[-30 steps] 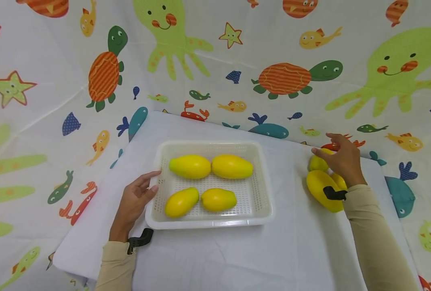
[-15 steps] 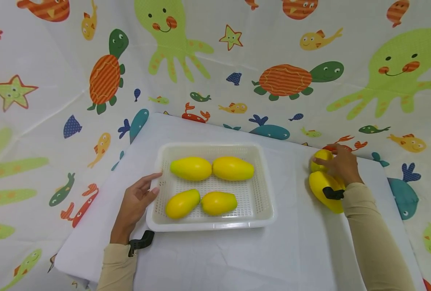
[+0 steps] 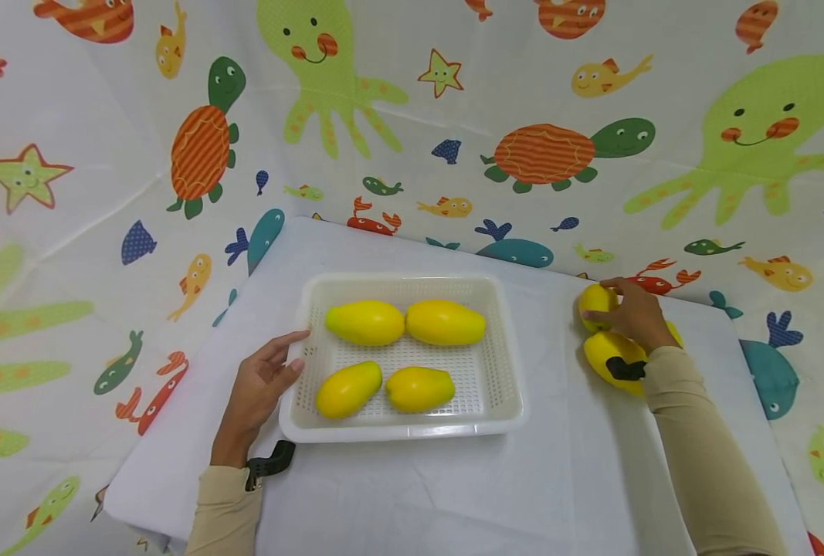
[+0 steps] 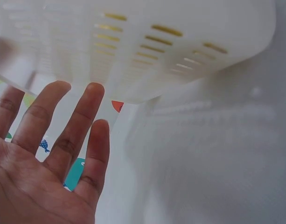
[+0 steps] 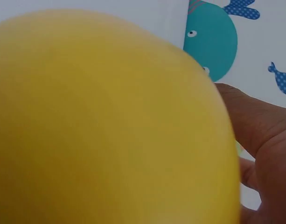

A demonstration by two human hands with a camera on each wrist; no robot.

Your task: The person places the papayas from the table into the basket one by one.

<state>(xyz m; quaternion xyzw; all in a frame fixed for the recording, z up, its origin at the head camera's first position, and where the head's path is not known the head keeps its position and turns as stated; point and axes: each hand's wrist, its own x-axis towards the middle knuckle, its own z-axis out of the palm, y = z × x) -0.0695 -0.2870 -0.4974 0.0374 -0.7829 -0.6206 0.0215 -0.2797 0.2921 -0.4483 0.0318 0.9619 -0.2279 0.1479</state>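
Note:
My right hand (image 3: 635, 315) grips a yellow papaya (image 3: 595, 303) at the table's back right, thumb on its near side and fingers over its far side. Just in front of it lies another papaya (image 3: 602, 357), partly under the wrist. A third papaya (image 3: 674, 333) peeks out behind the hand, mostly hidden. In the right wrist view a large yellow papaya (image 5: 110, 121) covers much of the picture. My left hand (image 3: 255, 390) is at the left side of a white plastic basket (image 3: 401, 428), fingers extended by its wall; the left wrist view shows those fingers (image 4: 70, 140) near its slotted underside.
Several yellow papayas with greenish ends lie in the basket, two (image 3: 366, 323) along the back and two (image 3: 420, 388) along the front. A white cloth covers the table (image 3: 412, 494). A curtain (image 3: 398, 100) printed with sea animals rises behind and at the left.
My right hand has come down onto the back papaya, gripped it and shifted left with it. Another papaya has come into view behind the hand. My left hand stays by the basket.

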